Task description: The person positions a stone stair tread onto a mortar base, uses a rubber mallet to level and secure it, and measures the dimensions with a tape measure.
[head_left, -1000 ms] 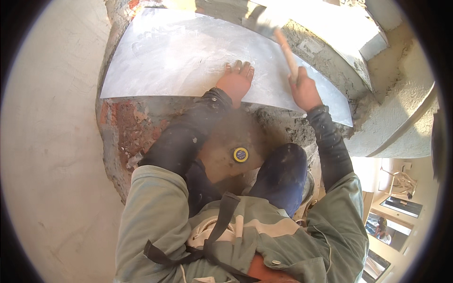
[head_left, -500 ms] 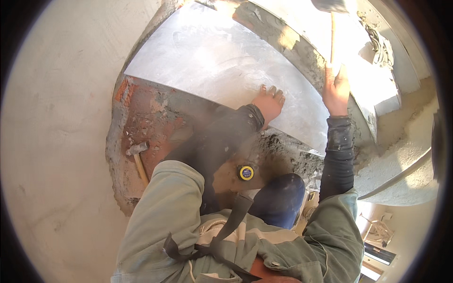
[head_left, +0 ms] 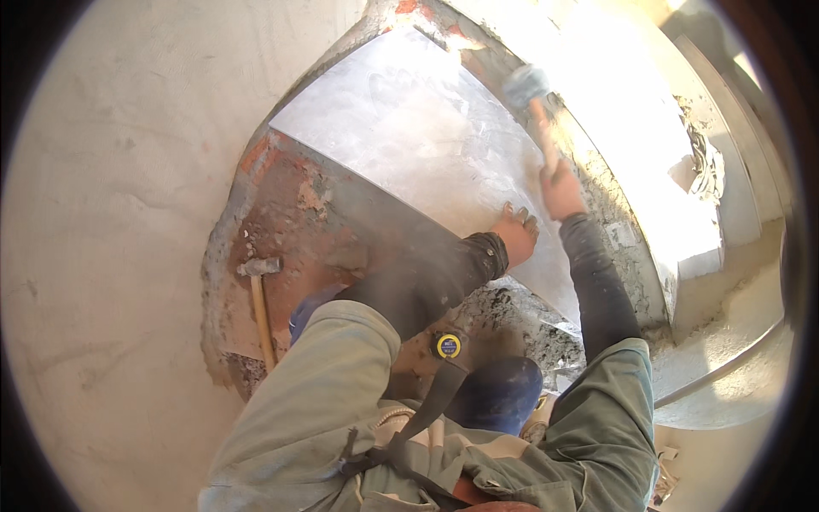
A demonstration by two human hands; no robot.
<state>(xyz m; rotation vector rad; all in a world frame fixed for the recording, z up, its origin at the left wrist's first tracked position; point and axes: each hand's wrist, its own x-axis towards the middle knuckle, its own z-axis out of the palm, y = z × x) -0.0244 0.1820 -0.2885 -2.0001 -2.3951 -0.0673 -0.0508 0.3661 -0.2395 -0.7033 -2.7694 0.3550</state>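
A large pale grey stone slab [head_left: 401, 119] lies on the mortar bed, with its near edge facing me. My left hand [head_left: 515, 237] rests on the slab close to that edge, its fingers spread and holding nothing. My right hand [head_left: 561, 191] is closed round the wooden handle of a mallet [head_left: 543, 135]. The mallet's greyish head, smeared by motion, is over the slab's far right edge; whether it touches cannot be made out.
A hammer [head_left: 263, 311] with a wooden handle lies on the rough reddish ground at left. Near my knees sits a yellow and dark tape measure [head_left: 446, 346]. A plastered wall [head_left: 111, 213] rises on the left; dark crumpled cloth [head_left: 706, 162] lies at far right.
My right hand has swung the mallet leftward, from beyond the slab to over its edge. The left hand stays on the slab. The whole view has shifted a little.
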